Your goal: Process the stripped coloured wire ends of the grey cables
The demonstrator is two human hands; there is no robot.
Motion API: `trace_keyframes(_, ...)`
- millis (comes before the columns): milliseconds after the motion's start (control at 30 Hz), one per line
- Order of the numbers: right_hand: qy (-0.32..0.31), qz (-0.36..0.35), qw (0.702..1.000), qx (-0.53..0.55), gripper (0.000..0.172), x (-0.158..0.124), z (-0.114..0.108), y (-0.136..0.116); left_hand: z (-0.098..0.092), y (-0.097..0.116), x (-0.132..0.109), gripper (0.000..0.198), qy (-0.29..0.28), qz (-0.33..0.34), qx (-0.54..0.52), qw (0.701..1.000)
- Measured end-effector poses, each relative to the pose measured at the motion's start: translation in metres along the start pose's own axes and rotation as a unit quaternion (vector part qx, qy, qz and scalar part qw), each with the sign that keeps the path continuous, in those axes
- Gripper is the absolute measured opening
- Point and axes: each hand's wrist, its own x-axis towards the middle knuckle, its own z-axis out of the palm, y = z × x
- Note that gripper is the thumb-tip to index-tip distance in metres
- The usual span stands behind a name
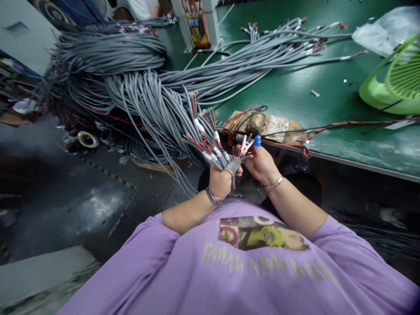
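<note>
The left hand [220, 180] is wrapped firmly around a bunch of grey cables [164, 113], their bared coloured wires [210, 142] fanning out just above its fingers. Just beside it, the right hand [261, 165] is partly curled (its blue finger cover [257, 141] stands out), its fingertips at the wire ends near a pink thing; whether it grips anything, I cannot tell. Beyond the right hand, a taped brown block [285, 127] rests on the green bench [331, 96].

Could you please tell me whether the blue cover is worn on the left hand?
No, the blue cover is worn on the right hand.
</note>
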Motion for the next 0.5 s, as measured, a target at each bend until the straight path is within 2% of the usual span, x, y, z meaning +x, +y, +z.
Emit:
trace_keyframes(167, -0.051, 0.076, 0.995, 0.031, 0.052, 0.0014, 0.0048, -0.0014, -0.001, -0.0034, -0.0003, 0.032, 0.003, 0.008, 0.022, 1.0)
trace_keyframes(367, 0.034, 0.046, 0.995, 0.084, 0.037, 0.0069, 0.0088, -0.0014, -0.0025, -0.0045, -0.0013, 0.031, 0.0, 0.012, 0.03, 0.999)
trace_keyframes(500, 0.037, 0.044, 0.994, 0.088, 0.035, 0.0064, 0.0081, -0.0008, -0.0042, -0.0042, -0.0033, 0.032, 0.001, 0.003, 0.045, 0.999)
